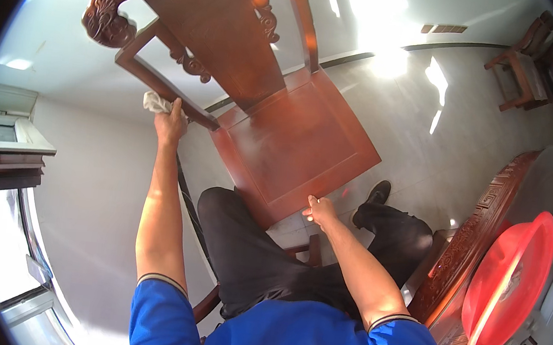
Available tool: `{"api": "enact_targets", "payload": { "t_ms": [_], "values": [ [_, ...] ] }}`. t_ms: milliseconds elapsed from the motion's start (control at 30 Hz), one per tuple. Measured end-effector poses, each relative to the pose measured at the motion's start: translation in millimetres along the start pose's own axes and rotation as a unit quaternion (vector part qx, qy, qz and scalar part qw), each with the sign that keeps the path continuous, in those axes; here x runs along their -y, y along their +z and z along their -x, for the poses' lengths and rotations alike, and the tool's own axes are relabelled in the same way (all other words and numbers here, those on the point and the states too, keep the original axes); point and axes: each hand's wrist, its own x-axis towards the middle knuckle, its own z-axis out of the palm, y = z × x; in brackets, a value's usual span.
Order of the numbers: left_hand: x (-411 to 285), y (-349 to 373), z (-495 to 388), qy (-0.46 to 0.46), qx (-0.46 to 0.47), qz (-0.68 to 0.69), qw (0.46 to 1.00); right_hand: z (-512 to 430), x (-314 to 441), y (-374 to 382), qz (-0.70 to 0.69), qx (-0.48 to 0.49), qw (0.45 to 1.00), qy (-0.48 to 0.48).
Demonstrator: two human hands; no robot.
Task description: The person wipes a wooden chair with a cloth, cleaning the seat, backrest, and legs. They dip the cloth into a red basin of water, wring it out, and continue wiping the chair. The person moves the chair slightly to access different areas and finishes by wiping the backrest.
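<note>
A carved reddish-brown wooden chair (300, 134) stands before me, its tall back rising toward the top of the view. My left hand (171, 120) holds a crumpled whitish cloth (156, 102) against the outer side of the chair's left armrest. At the front edge of the seat, my right hand (320, 210) touches or lies close to the wood with curled fingers; no object shows in it. My knees are on either side of the seat's front corner.
On the right, a red plastic basin (481, 295) rests on a carved wooden table (485, 209) with a glassy top. Another wooden chair (519, 79) stands at the far right wall. An opened window (12, 139) is at the left.
</note>
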Motion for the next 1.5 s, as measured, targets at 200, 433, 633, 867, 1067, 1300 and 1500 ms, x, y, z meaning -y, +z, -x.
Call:
{"api": "enact_targets", "payload": {
  "t_ms": [200, 433, 633, 867, 1067, 1300, 1500],
  "values": [
    [17, -18, 1, 0.006, 0.015, -0.105, 0.994, 0, -11, 14, 0.197, 0.026, 0.978, -0.069],
    [13, 0, 107, -0.007, 0.058, 0.033, 0.998, 53, -33, -3, 0.421, -0.002, 0.897, -0.137],
    [-105, 51, 237, 0.050, 0.154, 0.128, 0.978, 90, -32, -25, 0.265, -0.067, 0.953, -0.132],
    [-155, 70, 287, 0.196, 0.293, 0.077, 0.933, 108, 17, -17, 0.254, -0.083, 0.922, -0.282],
    [-209, 92, 312, 0.197, 0.355, 0.021, 0.914, 116, 11, -29, 0.345, -0.148, 0.841, -0.391],
    [-251, 74, 340, 0.208, 0.314, 0.132, 0.917, 132, 5, -55, 0.162, -0.178, 0.900, -0.364],
    [-228, 110, 317, 0.180, 0.247, 0.219, 0.927, 99, 35, -106, -0.037, -0.215, 0.893, -0.394]
  ]
}}
